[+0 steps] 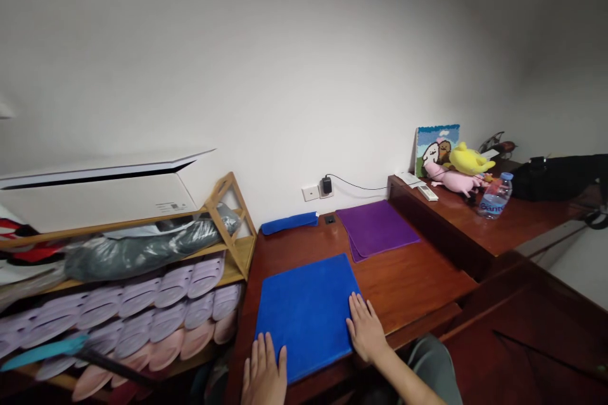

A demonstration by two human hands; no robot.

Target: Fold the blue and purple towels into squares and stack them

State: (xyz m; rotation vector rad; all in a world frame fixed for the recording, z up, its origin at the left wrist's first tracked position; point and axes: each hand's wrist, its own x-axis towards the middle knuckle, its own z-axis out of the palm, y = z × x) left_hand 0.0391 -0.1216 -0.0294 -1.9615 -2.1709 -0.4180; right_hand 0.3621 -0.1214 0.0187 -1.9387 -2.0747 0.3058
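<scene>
White wall fills most of my view, and below it a dark red-brown wooden desk (418, 278) runs across the lower half. Starting at the far left, I see a bamboo rack (232, 228) with a white box (95, 193) on top, a grey bundle in plastic (142, 250) on the shelf under it, and rows of pale lilac and pink slippers (156, 310) below. Moving right onto the desk, my left hand (264, 372) lies flat with fingers spread and straight, gripping nothing, palm down on the near-left corner of the blue cloth (306, 310). That cloth is spread flat directly ahead of me, its longer run going away from me toward the wall and tilted slightly right. My right hand (365, 329) is likewise open and flat, holding nothing, fingers resting on the cloth's right edge, a little farther up than the left. So both hands touch it, one on each side of the near end. Behind it a rolled blue cloth (289, 223) sits against the wall near a wall socket with a plug (325, 186). Farther right lie folded purple cloths (377, 228), then a raised shelf (475, 221) with soft toys (458, 168) and a water bottle (494, 197).
</scene>
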